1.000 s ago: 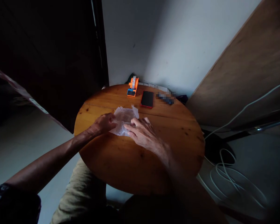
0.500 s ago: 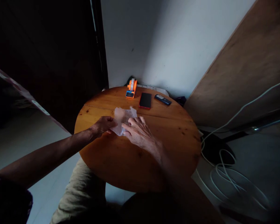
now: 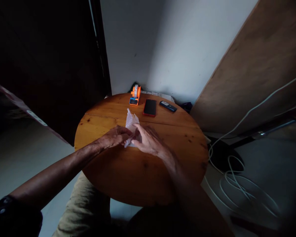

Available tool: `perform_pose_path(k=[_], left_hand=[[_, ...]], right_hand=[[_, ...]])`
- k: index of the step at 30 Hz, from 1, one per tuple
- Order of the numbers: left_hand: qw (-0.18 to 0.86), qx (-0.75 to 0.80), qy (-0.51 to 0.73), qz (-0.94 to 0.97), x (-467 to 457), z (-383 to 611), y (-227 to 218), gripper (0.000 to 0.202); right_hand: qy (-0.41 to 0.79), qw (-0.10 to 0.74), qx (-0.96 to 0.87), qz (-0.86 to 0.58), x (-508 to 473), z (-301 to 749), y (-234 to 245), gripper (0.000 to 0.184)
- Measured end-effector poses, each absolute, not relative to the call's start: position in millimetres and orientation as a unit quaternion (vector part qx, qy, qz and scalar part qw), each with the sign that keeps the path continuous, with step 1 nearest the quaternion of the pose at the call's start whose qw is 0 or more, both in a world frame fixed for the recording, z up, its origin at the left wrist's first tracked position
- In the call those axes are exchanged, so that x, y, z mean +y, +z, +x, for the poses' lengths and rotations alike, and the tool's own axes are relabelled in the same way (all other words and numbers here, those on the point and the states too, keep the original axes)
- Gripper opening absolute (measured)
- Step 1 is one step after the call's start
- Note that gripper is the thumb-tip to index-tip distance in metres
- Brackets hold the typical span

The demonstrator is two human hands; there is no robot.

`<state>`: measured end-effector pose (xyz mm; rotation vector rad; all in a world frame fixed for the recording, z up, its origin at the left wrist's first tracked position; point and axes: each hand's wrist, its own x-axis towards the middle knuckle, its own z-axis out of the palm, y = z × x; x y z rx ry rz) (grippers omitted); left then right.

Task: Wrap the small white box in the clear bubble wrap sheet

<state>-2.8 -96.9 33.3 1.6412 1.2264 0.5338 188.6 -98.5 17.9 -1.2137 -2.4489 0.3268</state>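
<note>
A piece of clear bubble wrap (image 3: 131,121) is on the round wooden table (image 3: 148,171), partly folded over, its far corner standing up. My left hand (image 3: 116,135) pinches its left edge between thumb and fingers. From the other side my right hand (image 3: 150,138) has its thumb and forefinger around the wrap's right part, closed on it. Whether anything lies inside the fold is hidden by my fingers.
Farther back on the table stand an orange tape dispenser (image 3: 135,94), a red-edged black phone (image 3: 150,108) and a dark blue handset (image 3: 168,106). A white wall (image 3: 167,49) rises behind. White cable (image 3: 239,181) lies coiled on the floor at right.
The bubble wrap lay flatter before; its left side is now folded toward the right. My left hand has moved right with that edge, closer to my right hand. The view has shifted slightly.
</note>
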Motion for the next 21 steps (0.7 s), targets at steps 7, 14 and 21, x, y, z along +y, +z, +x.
perform_pose_path(k=[7,14,21], left_hand=[[0.383,0.481,0.180,0.768,-98,-2,30,0.039],[0.485,0.385,0.156,0.770,-81,-16,34,0.032],[0.331,0.444,0.170,0.815,-88,-1,23,0.021]], right_hand=[[0.169,0.191,-0.836,-0.486,-86,209,19,0.038],[0.150,0.126,-0.828,-0.526,-82,208,19,0.034],[0.158,0.117,-0.829,-0.524,-82,209,17,0.029]])
